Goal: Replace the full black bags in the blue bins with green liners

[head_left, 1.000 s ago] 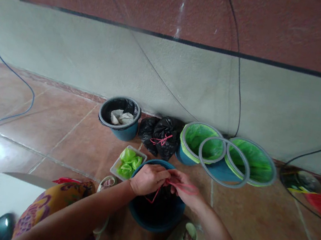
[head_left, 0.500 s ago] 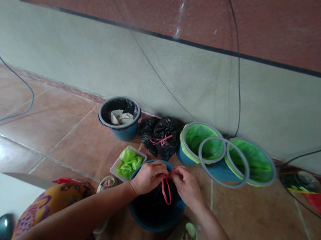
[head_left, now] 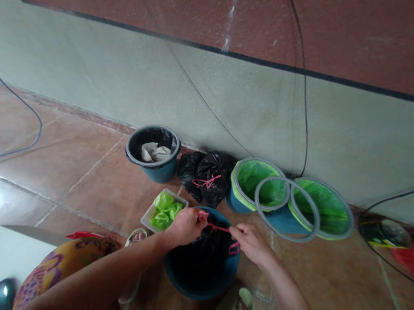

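A blue bin (head_left: 199, 288) stands on the floor between my feet, lined with a black bag (head_left: 201, 261). Over its far rim my left hand (head_left: 184, 226) and my right hand (head_left: 251, 244) are both closed on the bag's red drawstring (head_left: 218, 227). The string runs taut between them, about a hand's width long. A loop of it hangs under my right fingers.
Along the wall stand a blue bin with paper (head_left: 152, 157), a tied black bag (head_left: 209, 176), and two bins with green liners (head_left: 255, 185) (head_left: 324, 214) under a loose grey ring (head_left: 286, 209). A tray of green bags (head_left: 164, 210) lies left of my hands. Cables cross the floor at left.
My hands were together knotting the red string over the bin; now they have pulled apart, left and right, drawing the string tight.
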The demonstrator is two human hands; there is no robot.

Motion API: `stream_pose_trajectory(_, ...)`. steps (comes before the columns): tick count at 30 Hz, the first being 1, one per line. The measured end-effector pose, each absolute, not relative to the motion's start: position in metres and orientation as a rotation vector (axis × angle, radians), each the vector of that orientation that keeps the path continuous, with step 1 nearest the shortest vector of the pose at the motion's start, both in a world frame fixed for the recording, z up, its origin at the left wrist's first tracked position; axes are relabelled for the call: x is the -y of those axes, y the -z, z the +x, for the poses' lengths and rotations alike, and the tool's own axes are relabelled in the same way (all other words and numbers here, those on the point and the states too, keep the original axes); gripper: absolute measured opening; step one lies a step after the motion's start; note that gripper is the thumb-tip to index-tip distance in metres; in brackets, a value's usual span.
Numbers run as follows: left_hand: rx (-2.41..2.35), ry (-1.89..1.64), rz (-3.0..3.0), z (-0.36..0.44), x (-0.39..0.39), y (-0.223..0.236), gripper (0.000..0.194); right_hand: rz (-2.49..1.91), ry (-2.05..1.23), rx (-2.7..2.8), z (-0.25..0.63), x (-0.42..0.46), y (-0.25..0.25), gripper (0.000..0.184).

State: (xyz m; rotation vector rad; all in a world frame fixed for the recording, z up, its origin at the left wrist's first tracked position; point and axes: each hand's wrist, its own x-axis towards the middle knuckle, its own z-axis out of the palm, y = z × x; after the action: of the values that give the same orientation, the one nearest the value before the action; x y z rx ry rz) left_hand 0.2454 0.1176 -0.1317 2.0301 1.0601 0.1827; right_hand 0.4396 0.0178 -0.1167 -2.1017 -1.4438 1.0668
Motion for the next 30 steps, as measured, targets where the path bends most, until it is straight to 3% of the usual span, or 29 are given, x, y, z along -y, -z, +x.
stream_pose_trajectory(5,-1.128,-0.027,2.028,0.245,-0.121,0.130,0.018,-2.203,-0.952,1.507,0.445,-0.017,0.121,0.042)
stream_pose_trajectory(9,-0.999,-0.203,1.545,0.248,-0.120,0.128,0.013,-2.165,-1.003,1.469,0.442,-0.017,0.122,0.043)
stream_pose_trajectory(14,-0.828,-0.313,1.078,0.251,-0.118,0.128,0.023,-2.092,-1.116,1.373,0.438,-0.018,0.118,0.044)
stream_pose_trajectory(17,-0.783,-0.280,1.104,0.250,-0.116,0.128,0.027,-1.974,-1.228,1.311,0.432,-0.018,0.109,0.043)
stream_pose_trajectory(20,-0.718,-0.207,1.234,0.249,-0.114,0.125,0.015,-1.832,-1.336,1.287,0.421,-0.018,0.098,0.043)
stream_pose_trajectory(24,-0.617,-0.097,1.431,0.249,-0.110,0.123,0.013,-1.770,-1.457,1.255,0.407,-0.020,0.089,0.044)
stream_pose_trajectory(30,-0.566,-0.114,1.488,0.250,-0.107,0.128,0.018,-1.620,-1.307,0.923,0.403,-0.025,0.100,0.051)
